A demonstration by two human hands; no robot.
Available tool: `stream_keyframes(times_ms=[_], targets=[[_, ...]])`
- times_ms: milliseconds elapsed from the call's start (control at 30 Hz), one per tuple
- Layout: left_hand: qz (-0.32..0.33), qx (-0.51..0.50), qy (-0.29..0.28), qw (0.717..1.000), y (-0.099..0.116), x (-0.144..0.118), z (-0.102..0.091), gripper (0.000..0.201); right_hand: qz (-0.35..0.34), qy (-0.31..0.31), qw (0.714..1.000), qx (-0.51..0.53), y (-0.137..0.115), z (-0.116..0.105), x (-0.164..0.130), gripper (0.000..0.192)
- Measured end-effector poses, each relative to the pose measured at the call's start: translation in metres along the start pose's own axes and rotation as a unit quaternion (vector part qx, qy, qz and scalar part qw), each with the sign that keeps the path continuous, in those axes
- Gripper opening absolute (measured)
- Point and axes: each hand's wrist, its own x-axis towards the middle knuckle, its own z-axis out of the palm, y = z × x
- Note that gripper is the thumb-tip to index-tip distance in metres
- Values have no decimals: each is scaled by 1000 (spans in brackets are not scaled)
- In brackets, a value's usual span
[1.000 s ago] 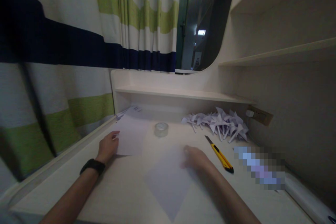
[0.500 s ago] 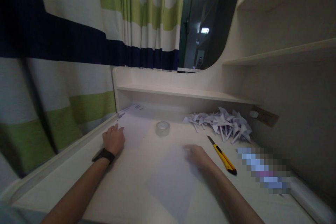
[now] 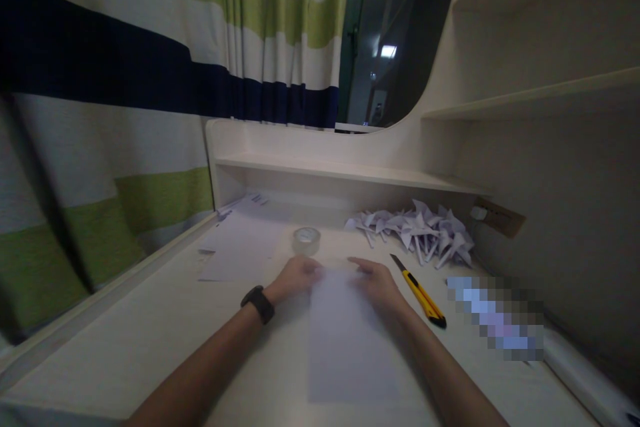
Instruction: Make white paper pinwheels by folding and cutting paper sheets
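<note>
A blank white sheet of paper (image 3: 347,347) lies on the desk in front of me, its long side running toward me. My left hand (image 3: 297,277), with a dark watch on the wrist, pinches the sheet's far left corner. At the far right corner, my right hand (image 3: 377,285) grips the edge, its index finger reaching forward past the paper. Just beyond my left hand stands a roll of clear tape (image 3: 306,240). To the right of my right hand lies a yellow utility knife (image 3: 419,291) with its blade out.
More white sheets (image 3: 243,240) lie at the back left. Several folded paper pinwheels (image 3: 417,230) are heaped at the back right. A blurred-out item (image 3: 495,317) and a pale roll (image 3: 583,373) lie along the right side. A low shelf (image 3: 320,170) spans the back.
My left hand has moved right, from beside the stack of sheets to the single sheet's far left corner. The sheet has turned from slanted to nearly straight.
</note>
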Motion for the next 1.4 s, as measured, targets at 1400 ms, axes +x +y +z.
stream_keyframes(times_ms=[1400], targets=[[-110,-211,-36,971,12,-23,-35,39,148,-228,885,377,7,-29,-10,59]])
